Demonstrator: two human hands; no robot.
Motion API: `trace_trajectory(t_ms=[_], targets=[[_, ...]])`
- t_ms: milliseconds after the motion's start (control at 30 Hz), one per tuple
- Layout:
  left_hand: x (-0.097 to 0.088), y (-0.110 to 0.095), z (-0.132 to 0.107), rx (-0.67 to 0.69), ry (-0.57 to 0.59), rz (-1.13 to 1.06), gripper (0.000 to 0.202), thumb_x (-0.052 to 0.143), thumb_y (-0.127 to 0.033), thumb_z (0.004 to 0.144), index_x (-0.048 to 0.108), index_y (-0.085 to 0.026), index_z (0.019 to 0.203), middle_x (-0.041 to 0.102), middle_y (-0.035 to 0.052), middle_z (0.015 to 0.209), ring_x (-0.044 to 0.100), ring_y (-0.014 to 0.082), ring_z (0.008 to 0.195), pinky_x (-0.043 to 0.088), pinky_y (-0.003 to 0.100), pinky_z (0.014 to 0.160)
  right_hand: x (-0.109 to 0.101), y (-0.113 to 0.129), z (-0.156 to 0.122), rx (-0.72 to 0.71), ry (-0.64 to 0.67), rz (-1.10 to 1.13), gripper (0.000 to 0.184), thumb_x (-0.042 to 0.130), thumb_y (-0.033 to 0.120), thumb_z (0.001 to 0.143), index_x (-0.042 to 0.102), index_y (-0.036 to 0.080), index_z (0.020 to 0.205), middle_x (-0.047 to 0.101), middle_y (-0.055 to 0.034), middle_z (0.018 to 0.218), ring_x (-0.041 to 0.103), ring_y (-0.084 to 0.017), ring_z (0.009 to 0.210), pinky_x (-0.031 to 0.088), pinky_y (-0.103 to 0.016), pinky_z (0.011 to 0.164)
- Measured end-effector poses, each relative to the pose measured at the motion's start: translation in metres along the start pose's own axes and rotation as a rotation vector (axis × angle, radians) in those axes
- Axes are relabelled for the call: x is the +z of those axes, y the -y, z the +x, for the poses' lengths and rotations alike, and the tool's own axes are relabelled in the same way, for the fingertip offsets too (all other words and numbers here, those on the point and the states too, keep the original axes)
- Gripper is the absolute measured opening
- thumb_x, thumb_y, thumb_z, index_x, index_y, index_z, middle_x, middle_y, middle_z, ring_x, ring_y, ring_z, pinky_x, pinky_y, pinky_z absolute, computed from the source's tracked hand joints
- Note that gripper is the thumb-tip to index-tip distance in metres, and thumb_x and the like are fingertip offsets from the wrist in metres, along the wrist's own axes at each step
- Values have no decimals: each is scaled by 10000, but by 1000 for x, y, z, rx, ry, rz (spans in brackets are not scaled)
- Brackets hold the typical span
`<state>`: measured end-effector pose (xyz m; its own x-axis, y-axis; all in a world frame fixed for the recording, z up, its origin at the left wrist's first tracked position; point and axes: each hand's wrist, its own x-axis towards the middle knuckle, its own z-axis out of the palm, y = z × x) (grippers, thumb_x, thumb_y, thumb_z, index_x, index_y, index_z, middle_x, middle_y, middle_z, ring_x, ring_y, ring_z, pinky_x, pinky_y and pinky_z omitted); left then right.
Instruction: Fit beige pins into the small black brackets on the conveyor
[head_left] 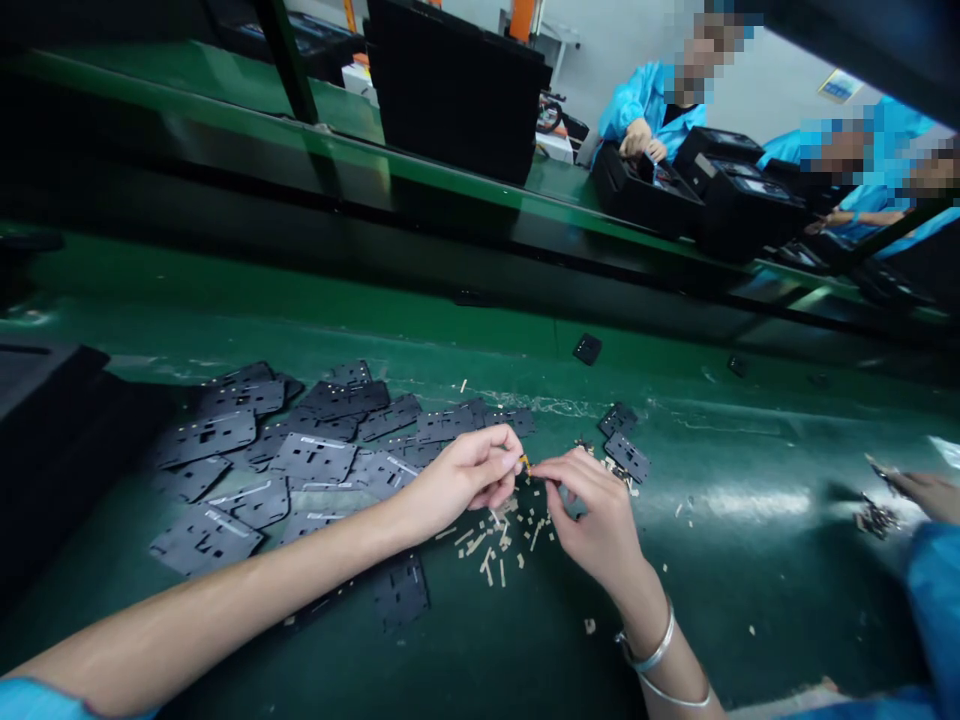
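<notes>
My left hand (466, 478) and my right hand (592, 512) meet over a green table (750, 560), fingertips pinched together on a tiny yellowish piece (525, 463) held between them. Both hands are closed in a pinch. A pile of several flat dark grey plates (300, 450) with cut-out slots lies to the left of my left hand. Small pale strips (499, 545) are scattered on the table just under my hands. Two silver bangles (652, 655) sit on my right wrist.
Two more grey plates (626, 450) lie beyond my right hand. A dark block (52, 440) stands at the far left. Another person's hand (926, 492) works at the right edge. Across a raised green shelf, people in blue coats handle black trays (675, 190).
</notes>
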<state>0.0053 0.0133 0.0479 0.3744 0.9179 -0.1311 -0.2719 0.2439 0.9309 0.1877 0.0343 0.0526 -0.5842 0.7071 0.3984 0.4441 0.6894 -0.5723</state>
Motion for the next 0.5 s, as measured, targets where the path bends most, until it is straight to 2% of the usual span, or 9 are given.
trace_trajectory(t_ms=[67,167,233,367,500], targets=[[0,2,0,-38,42,-94,249,495,-384,862,421,-167,765,417,-69,509,295,56,428,180,169,414,1,1,-1,-3,-20,18,242,523,47,799,658,216,907,656,-22,727,541,-146,617,448,-289,579],[1,3,0,-104,122,-155,267,519,-386,841,414,-162,742,398,-69,512,274,52,430,148,177,413,3,5,-4,-22,-137,50,201,608,71,766,656,213,900,612,-2,633,524,-144,577,438,-290,556],[1,3,0,-147,168,-173,254,525,-371,833,414,-162,740,411,-64,512,272,51,422,135,182,407,4,7,-5,-54,-171,81,231,630,50,747,648,214,909,627,-7,657,541,-150,602,446,-302,579],[-1,4,0,-205,248,-210,230,524,-344,830,417,-165,732,428,-59,499,270,50,405,131,185,397,5,10,-5,-93,-163,121,246,632,16,729,632,214,876,658,-24,732,572,-163,673,455,-320,622],[-2,5,-2,-248,307,-170,224,506,-349,836,430,-169,725,417,-59,488,259,51,389,128,184,384,3,13,-3,-49,-122,151,205,631,28,730,613,206,829,638,-16,717,552,-154,667,435,-303,606]])
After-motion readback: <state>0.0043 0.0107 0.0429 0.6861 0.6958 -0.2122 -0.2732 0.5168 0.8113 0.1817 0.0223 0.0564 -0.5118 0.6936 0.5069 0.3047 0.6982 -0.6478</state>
